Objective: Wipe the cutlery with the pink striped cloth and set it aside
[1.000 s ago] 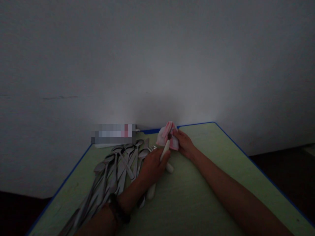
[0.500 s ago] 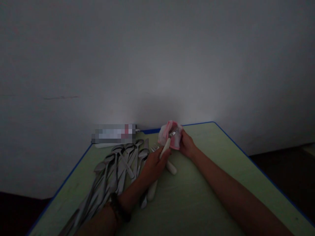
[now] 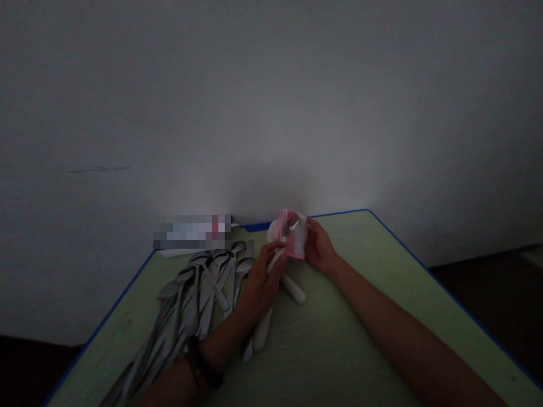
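My left hand point(image 3: 261, 282) is closed round the white handle of a fork point(image 3: 287, 233), whose metal tines point up into a pink and white cloth point(image 3: 292, 237). My right hand point(image 3: 319, 247) grips that cloth from the right and holds it against the tines. Both hands hover just above the far middle of the green table point(image 3: 360, 316). A dark band sits on my left wrist.
A heap of metal spoons point(image 3: 190, 294) lies on the left half of the table. Two more white-handled pieces point(image 3: 292, 288) lie below my left hand. A blurred box point(image 3: 190, 232) sits at the back edge against the grey wall. The scene is dim.
The fork's tines, wrapped in the cloth a second ago, now show against it. My left hand has slid slightly up and left along the handle.
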{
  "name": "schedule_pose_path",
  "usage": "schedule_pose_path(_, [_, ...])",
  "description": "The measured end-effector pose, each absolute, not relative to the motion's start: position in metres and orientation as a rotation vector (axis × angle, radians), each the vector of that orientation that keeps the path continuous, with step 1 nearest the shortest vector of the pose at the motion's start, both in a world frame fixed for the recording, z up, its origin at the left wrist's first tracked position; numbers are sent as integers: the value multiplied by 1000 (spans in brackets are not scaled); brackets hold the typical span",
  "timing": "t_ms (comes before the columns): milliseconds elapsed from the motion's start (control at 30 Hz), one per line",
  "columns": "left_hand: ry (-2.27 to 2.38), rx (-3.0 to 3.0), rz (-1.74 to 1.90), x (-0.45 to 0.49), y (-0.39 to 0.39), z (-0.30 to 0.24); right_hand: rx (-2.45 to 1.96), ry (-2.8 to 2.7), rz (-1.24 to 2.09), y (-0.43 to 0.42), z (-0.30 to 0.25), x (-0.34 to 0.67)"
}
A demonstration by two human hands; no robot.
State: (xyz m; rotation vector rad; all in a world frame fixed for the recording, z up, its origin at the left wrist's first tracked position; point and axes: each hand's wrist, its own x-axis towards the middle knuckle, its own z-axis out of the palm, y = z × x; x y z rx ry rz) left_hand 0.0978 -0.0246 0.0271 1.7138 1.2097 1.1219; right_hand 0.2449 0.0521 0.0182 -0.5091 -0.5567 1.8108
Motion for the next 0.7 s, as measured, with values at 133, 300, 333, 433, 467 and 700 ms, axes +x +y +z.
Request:
schedule_pose_path(133, [1103,1740,1096,94,-25,27,-543,-559,1799,56,13,244])
schedule_pose_path(300, [922,1847,1036,90,-26,30,-464,-512,1827,55,15,246])
schedule_pose_path(333, [928,1853,1026,91,-26,30,-460,-506,1838,54,17,246])
schedule_pose_path(433, [984,1856,1027,94,-26,31,-465,-502,1851,52,20,246])
schedule_pose_path(467, [1009,1855,1026,95,-26,31,-465,-502,1848,52,20,247])
schedule_pose_path(700, [1149,1864,980,98,-25,30,-481,-369,1796,58,13,255])
